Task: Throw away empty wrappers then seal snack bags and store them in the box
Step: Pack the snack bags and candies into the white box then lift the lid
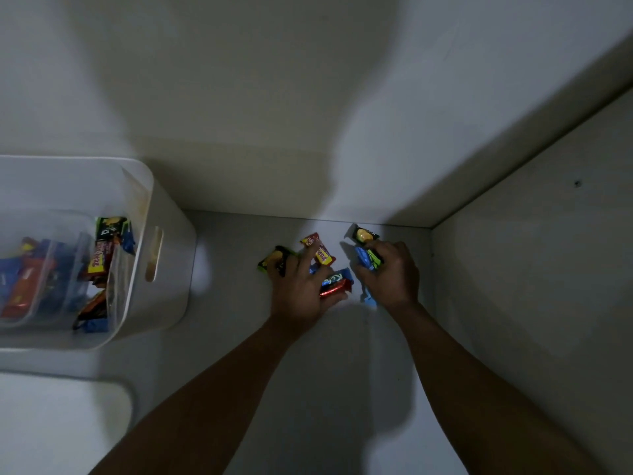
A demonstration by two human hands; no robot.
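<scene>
- Far left of the frame, the white box [164,269] stands on the shelf [308,389], well apart from the hands. The sorted snacks [99,262] inside show it is where things get stored.
- Lower left, a flat white panel [61,423], perhaps the lid, lies off the box, which leaves the top free for loading.
- Centre now: the left hand [301,289] fans its fingers over a green-yellow packet [270,260] and the red-yellow packets [317,250], seemingly pinning them so nothing slides. Its thumb closes the grip on a red bar [334,289], with a lettered blue packet [337,277] lying against that bar.
- Right of centre, the right hand [390,272] has its grip closed, fingers curled around blue packets [368,296]. A black-yellow packet [363,234] pokes out past its fingertips.
- My read is that both hands are raking the loose pile together at the back of the shelf for one carry. It's too dim to tell which packets are empty or unsealed.
- Far right, the side wall [513,269] hems the pile in.
</scene>
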